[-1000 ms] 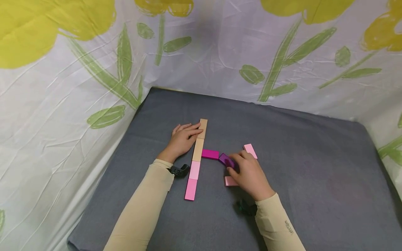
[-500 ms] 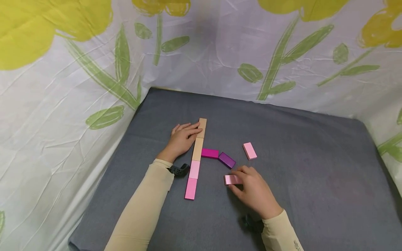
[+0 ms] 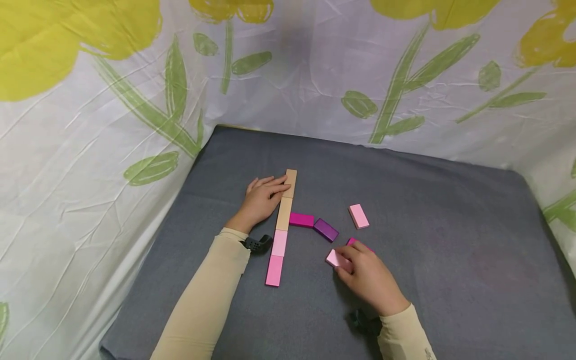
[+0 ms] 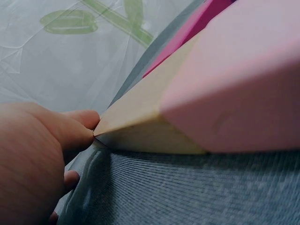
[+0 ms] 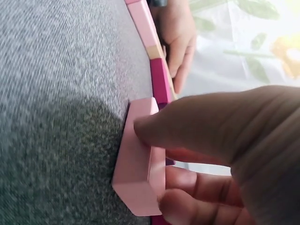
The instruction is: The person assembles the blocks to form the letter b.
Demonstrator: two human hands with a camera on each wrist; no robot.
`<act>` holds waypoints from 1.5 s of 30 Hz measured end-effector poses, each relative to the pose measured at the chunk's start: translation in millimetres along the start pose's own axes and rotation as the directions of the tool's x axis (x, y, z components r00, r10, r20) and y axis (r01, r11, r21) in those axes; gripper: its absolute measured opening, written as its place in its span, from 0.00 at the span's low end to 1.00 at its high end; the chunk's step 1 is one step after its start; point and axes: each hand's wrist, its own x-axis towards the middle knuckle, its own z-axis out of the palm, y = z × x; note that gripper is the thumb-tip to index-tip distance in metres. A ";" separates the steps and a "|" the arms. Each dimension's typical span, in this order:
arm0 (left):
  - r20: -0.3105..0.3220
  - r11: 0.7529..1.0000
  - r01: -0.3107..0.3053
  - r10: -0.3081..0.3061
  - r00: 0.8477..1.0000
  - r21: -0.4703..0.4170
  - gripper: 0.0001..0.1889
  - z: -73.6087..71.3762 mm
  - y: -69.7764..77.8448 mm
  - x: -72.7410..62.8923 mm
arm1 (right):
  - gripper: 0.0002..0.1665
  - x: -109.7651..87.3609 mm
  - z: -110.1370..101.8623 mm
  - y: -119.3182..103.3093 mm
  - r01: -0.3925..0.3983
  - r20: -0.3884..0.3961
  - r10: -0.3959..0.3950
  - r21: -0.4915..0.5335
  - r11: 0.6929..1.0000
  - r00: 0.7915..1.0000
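Observation:
My left hand (image 3: pixel 257 204) rests with outstretched fingers on the far wooden block (image 3: pixel 291 182) of a straight row. Nearer in that row come another plain wooden block (image 3: pixel 284 214) and two pink blocks (image 3: pixel 279 243). A magenta block (image 3: pixel 301 219) juts from the row's right side, and a purple block (image 3: pixel 326 230) meets its end at an angle. My right hand (image 3: pixel 371 277) pinches a light pink block (image 5: pixel 133 154) between thumb and fingers, low over the cloth. Behind those fingers a second magenta block (image 3: pixel 350 241) is partly hidden.
One more light pink block (image 3: pixel 358 216) lies apart, beyond the right hand. Grey cloth (image 3: pixel 450 250) covers the table. White curtains (image 3: pixel 297 100) with printed flowers hang around its back and sides.
My right hand has let go of the purple block, moved nearer and taken hold of the light pink block, now turned at an angle. The left hand has stayed put.

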 end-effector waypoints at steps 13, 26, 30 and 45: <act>0.006 1.000 0.016 -0.016 1.000 0.003 0.18 -0.2 0.0 0.3 | 0.19 3.0 0.6 2.2 -0.170 0.032 0.171 -0.039 0.985 0.985; 0.010 1.000 0.022 -0.022 1.000 -0.003 0.19 0.4 -2.0 1.4 | 0.21 8.9 7.1 4.6 -0.251 0.049 0.251 0.004 0.968 0.967; 0.014 1.000 0.024 -0.024 1.000 -0.007 0.19 -0.1 -1.1 1.1 | 0.22 10.2 8.5 3.9 -0.262 0.043 0.261 0.003 0.965 0.964; 0.019 0.999 0.037 -0.037 0.999 -0.002 0.19 0.8 -0.7 2.3 | 0.24 12.2 8.8 3.3 -0.265 0.046 0.264 0.012 0.964 0.963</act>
